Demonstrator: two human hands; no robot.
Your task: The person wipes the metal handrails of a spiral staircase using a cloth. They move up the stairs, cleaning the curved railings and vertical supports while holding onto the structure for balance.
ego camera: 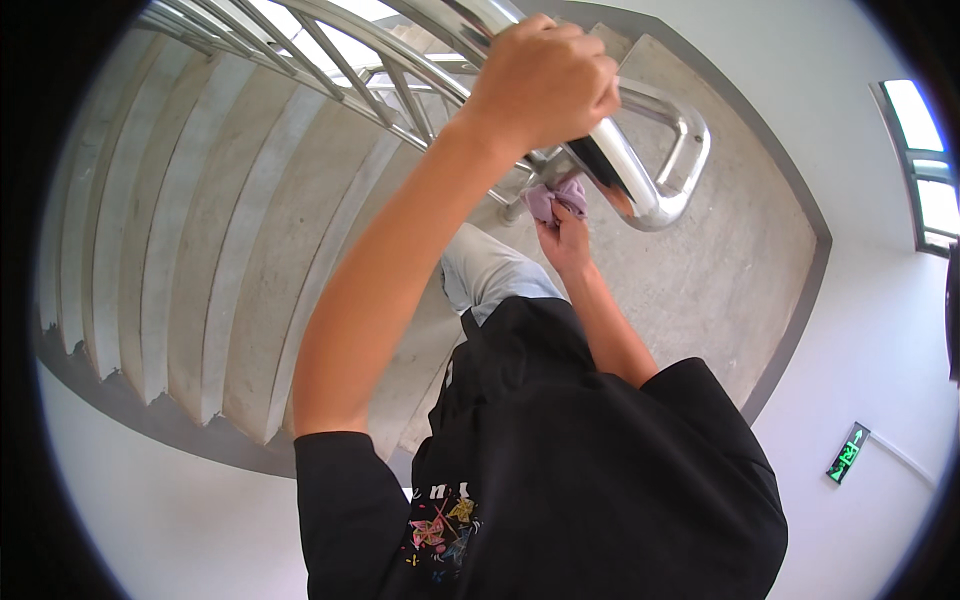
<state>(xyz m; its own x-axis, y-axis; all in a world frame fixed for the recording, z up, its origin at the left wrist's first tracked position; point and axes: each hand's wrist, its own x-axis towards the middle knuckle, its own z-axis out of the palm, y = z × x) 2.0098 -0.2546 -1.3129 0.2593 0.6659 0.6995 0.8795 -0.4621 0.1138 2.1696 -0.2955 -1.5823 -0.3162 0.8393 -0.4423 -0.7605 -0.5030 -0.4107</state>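
My left hand (551, 82) is closed around the thick polished metal handrail (619, 169) of the stair railing, at the top of the view. Lower down, my right hand (564, 234) holds a crumpled pinkish-purple cloth (556, 201) against a metal part of the railing, beneath the handrail. The cloth and the rail hide part of the contact. Just right of my hands, the handrail bends round in a U-shaped end.
Concrete stairs (247, 187) lie on the left behind slanted metal balusters (405, 94). A concrete landing (720, 247) with a grey-edged wall is on the right. A window (926, 161) and a green exit sign (848, 453) are on that wall.
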